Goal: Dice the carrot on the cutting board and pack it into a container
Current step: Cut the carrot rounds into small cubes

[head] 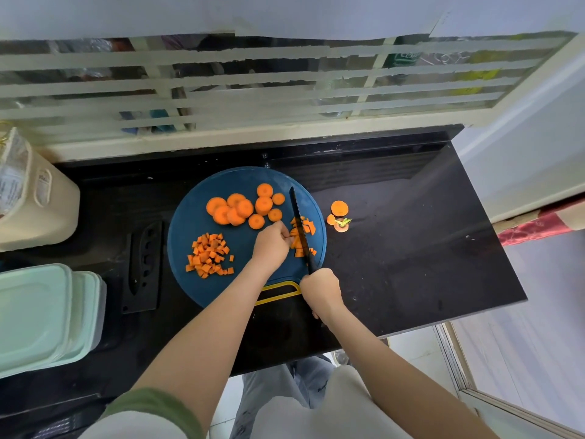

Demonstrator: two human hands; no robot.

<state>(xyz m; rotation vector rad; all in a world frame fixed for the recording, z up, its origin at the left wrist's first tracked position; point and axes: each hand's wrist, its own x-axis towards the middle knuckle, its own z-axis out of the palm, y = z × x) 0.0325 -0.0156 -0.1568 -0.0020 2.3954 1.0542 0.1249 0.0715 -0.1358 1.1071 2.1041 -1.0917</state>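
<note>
A round blue board (193, 217) lies on a black counter (411, 255), its yellow-rimmed handle toward the person. The carrot is on it in three lots. Rounds (240, 208) are clustered at the far side, some overlapping. A heap of dice (209, 256) sits at the near left. A few strips (300, 236) lie at the right edge, under the knife (298, 217).

The right hand (321, 291) is wrapped round the knife's handle at the near rim of the board. The black blade points away from the person and lies across the strips. The left hand (271, 245) sits just left of the blade, fingers curled down onto the strips and pinning them in place. Whether the edge has reached the board cannot be told.

Off the board, just to its right on the counter, lie carrot trimmings (339, 213) — a couple of end slices and a bit of green stalk.

At the left edge of the view stands a lidded container (44, 315) with a mint lid — well apart from the dice, lid on. Between it and the board lies a black sheath (144, 267), flat on the counter. A beige tub (41, 210) stands farther back on the left.
</note>
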